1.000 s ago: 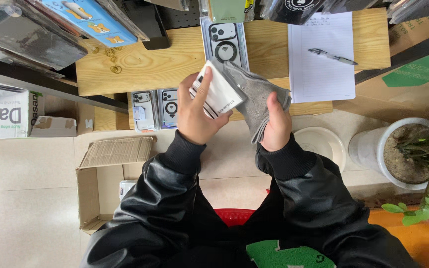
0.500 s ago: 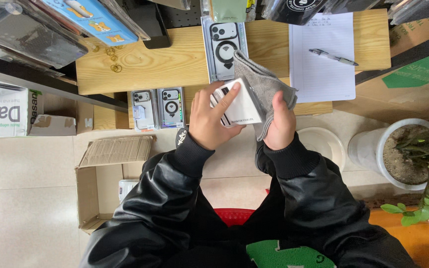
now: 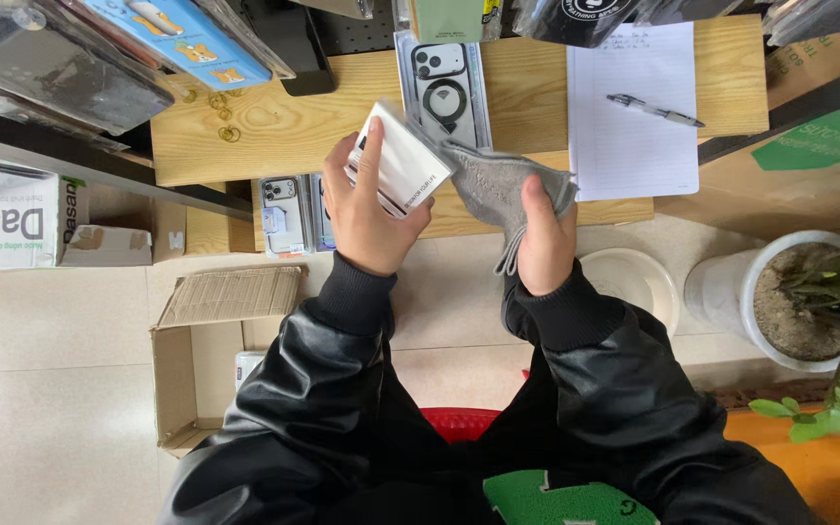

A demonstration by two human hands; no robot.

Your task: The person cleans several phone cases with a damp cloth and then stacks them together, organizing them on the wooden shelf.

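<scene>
Hands: left [image 3: 367, 209] grips white box [image 3: 402, 160], right [image 3: 543, 238] grey cloth [image 3: 503, 185]

The left hand [image 3: 367, 209] grips a flat white packet [image 3: 402, 160] with a smooth, slightly glossy face, while the right hand [image 3: 544, 238] bunches a grey cloth [image 3: 498, 185] that looks soft, matt and finely napped. Beneath them the table [image 3: 274, 122] is pale wood with visible grain and knots, carrying matt lined paper [image 3: 634, 107] and a shiny pen [image 3: 655, 110]. The sleeves [image 3: 313, 408] are black leather-like material with a dull sheen, and the open box [image 3: 216, 350] is rough brown corrugated cardboard.
</scene>
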